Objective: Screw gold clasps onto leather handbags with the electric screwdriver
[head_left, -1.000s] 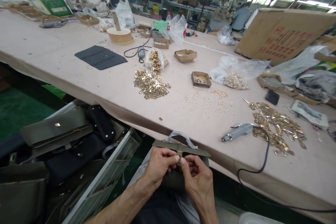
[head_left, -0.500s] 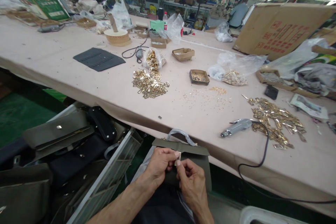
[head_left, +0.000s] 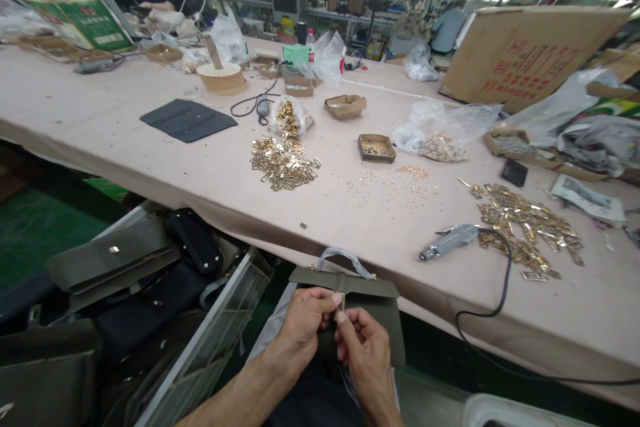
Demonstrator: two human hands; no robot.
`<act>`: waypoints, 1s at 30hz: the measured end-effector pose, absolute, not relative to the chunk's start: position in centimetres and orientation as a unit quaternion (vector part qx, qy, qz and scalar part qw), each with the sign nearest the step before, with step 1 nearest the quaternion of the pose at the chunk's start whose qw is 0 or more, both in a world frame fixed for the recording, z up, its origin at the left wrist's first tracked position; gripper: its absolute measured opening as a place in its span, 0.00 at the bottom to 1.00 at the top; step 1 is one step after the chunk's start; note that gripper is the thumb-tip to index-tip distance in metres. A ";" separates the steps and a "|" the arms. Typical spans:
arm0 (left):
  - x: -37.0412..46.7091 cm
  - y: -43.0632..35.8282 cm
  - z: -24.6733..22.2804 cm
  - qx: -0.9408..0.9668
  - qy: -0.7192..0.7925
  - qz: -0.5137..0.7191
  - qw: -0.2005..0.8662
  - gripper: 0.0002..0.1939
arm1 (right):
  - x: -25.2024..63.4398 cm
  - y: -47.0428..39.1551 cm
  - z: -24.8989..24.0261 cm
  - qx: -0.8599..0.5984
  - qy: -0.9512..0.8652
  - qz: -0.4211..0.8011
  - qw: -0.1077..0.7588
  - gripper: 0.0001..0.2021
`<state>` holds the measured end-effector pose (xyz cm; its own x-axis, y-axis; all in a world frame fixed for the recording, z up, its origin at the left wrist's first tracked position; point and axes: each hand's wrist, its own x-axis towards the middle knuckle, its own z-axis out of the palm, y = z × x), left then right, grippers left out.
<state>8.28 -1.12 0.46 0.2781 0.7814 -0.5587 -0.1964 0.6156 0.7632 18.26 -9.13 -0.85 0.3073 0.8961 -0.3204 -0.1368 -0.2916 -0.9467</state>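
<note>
An olive-green handbag (head_left: 385, 320) rests on my lap against the table edge, its wrapped handle (head_left: 345, 253) standing up at the top. At the front of its flap, my left hand (head_left: 307, 317) pinches a small gold metal plate (head_left: 343, 300) between thumb and fingers. From the other side, my right hand (head_left: 364, 343) grips the lower end of the same plate, fingers curled. The fingertips hide part of the plate, and I cannot tell how it joins the flap.
A grey electric screwdriver (head_left: 450, 241) with a black cord lies on the table (head_left: 225, 173). Gold hardware piles (head_left: 285, 163) and scattered small screws (head_left: 413, 172) lie beyond. At the left stands a crate (head_left: 210, 333) of handbags (head_left: 113, 250). A large carton (head_left: 535, 57) stands at the back right.
Both hands stay at the flap with slight finger shifts around the gold plate. The view has moved a little; the table and bag are otherwise as before.
</note>
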 end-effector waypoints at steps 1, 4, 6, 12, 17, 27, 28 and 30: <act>8.2 -1.2 0.4 0.289 0.504 0.327 0.745 0.16 | 18.2 -9.2 -0.9 -0.625 -0.302 0.502 0.515 0.21; 8.1 -1.2 0.2 0.288 0.508 0.326 0.744 0.15 | 18.3 -9.1 -0.9 -0.617 -0.305 0.498 0.527 0.19; 8.1 -1.2 0.0 0.290 0.513 0.325 0.740 0.15 | 18.5 -9.1 -0.9 -0.610 -0.308 0.496 0.536 0.18; 8.2 -1.2 -0.1 0.288 0.516 0.325 0.738 0.13 | 18.8 -9.0 -1.9 -0.601 -0.276 0.488 0.569 0.16; 8.1 -1.3 0.0 0.285 0.509 0.327 0.744 0.13 | 18.9 -9.1 -2.3 -0.594 -0.253 0.493 0.583 0.16; 7.9 -1.2 -0.3 0.269 0.509 0.316 0.754 0.12 | 19.4 -8.9 -2.3 -0.562 -0.234 0.545 0.576 0.19; 7.9 -1.2 -0.3 0.266 0.508 0.315 0.756 0.13 | 19.4 -8.9 -2.3 -0.562 -0.229 0.547 0.577 0.19; 7.8 -1.2 -0.3 0.259 0.506 0.315 0.760 0.14 | 19.4 -8.9 -2.3 -0.565 -0.221 0.543 0.581 0.18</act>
<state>7.85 -1.22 -0.33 0.2891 0.7417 -0.6052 -0.2166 0.6665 0.7134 19.40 -8.92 -2.33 0.3127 0.8800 -0.3575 -0.3813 -0.2285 -0.8958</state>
